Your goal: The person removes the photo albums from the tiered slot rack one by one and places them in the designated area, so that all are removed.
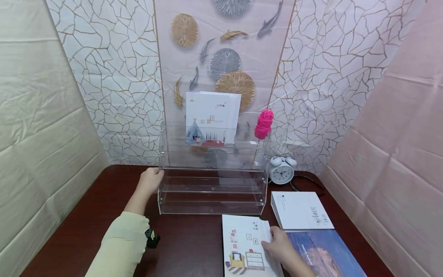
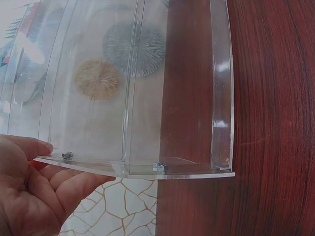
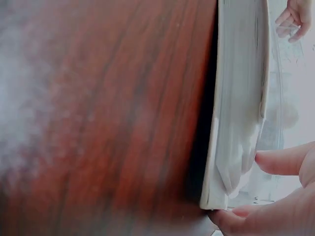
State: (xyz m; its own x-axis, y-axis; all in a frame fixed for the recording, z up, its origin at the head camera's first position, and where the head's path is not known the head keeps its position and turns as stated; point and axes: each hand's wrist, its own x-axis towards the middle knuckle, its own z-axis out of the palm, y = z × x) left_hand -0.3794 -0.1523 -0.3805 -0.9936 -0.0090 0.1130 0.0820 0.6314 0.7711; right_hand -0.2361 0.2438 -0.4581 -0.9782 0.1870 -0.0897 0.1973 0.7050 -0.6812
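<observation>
White book (image 1: 242, 242), title (image 1: 255, 226) just beyond right grip (image 1: 282, 246) too small to read, furniture print (image 1: 246, 261) on cover. Right grip pinches book's edge, left grip (image 1: 151, 180) clear rack (image 1: 212, 191)

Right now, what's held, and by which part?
Left hand: clear acrylic tiered rack, by its left side panel. Right hand: white illustrated booklet stack, by its right edge.

From above the near side of the worktop (image 1: 187, 246), the head view looks forward and down, widest of the three, taking in the whole rack (image 1: 212, 192) and the backdrop (image 1: 128, 104). The left wrist view, turned sideways, looks close past the left hand (image 2: 34, 189) across the rack. The right wrist view, also sideways, sits low and very near the right hand (image 3: 280, 191) and books (image 3: 238, 93). All three share the left hand.
</observation>
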